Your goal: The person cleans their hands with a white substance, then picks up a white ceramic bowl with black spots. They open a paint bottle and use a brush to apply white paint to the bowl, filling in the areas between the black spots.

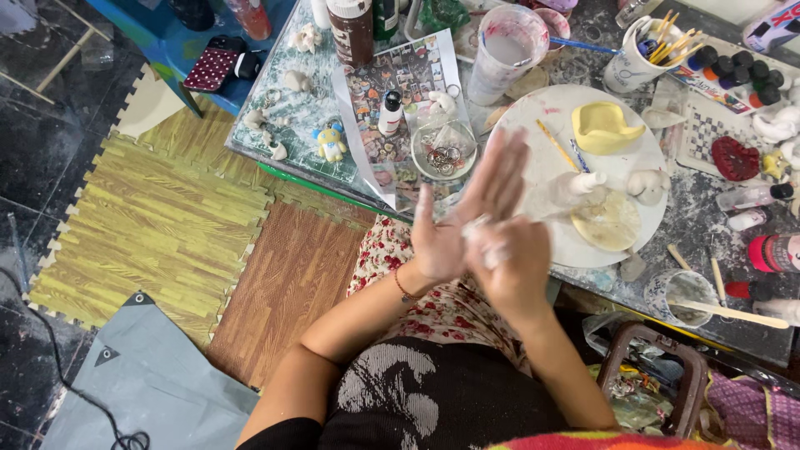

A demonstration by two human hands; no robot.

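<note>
The right hand (510, 267) lies across the flat, open left hand (462, 221), pressing a small lump of white clay (482, 237) between the palms. Beyond them lies the round white board (550, 117) with clay figures (583, 185).

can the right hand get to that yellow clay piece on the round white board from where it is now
Probably yes. The right hand is pressed against the left hand at the near edge of the round white board, with white clay between the palms. The yellow clay piece lies uncovered just beyond, only small white figures beside the path.
</note>
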